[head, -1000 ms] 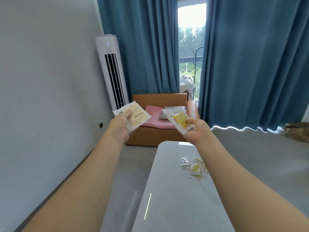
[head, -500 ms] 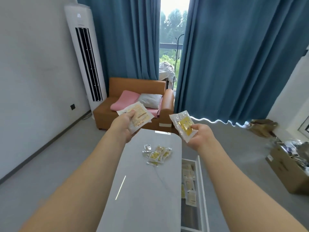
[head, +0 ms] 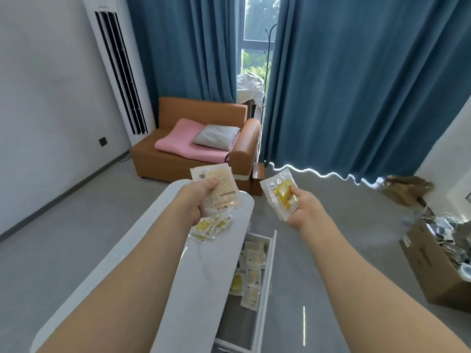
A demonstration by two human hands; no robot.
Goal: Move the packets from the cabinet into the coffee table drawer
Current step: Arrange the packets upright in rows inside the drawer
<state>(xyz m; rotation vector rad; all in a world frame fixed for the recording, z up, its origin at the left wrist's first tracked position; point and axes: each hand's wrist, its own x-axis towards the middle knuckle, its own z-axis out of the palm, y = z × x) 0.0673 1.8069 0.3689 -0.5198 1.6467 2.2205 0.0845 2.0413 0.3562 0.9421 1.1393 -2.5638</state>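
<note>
Head view, only one I've got. My left hand (head: 197, 200) grips a large pale packet (head: 221, 189), thumb on its front, fingers curled behind it; it's held up over the far end of the coffee table (head: 163, 276). Right hand (head: 303, 210) pinches a yellow packet (head: 281, 193) in clear wrap, thumb on top, other fingers curled under, out to the right of the table and above the floor just past the drawer (head: 265, 289). The drawer is pulled open on the table's right side, w/ several packets in the drawer (head: 251, 273) lying flat, mostly pale, one yellow. A small heap of loose packets (head: 211, 226) sits on the tabletop, just below my left hand, partly hidden by the wrist.

Vs 0.5 s ago: view has tilted down and moved closer to the table; more of the drawer shows now, its contents clearer. Both hands keep the same grips on the same packets, and sit lower in frame. Heap on the table is unmoved.

Bkgd: brown sofa (head: 193, 154) w/ pink blanket (head: 188, 143) and grey cushion (head: 216, 136), blue curtains (head: 356, 85), tall white AC unit (head: 119, 72), cardboard box (head: 433, 266) at right.
</note>
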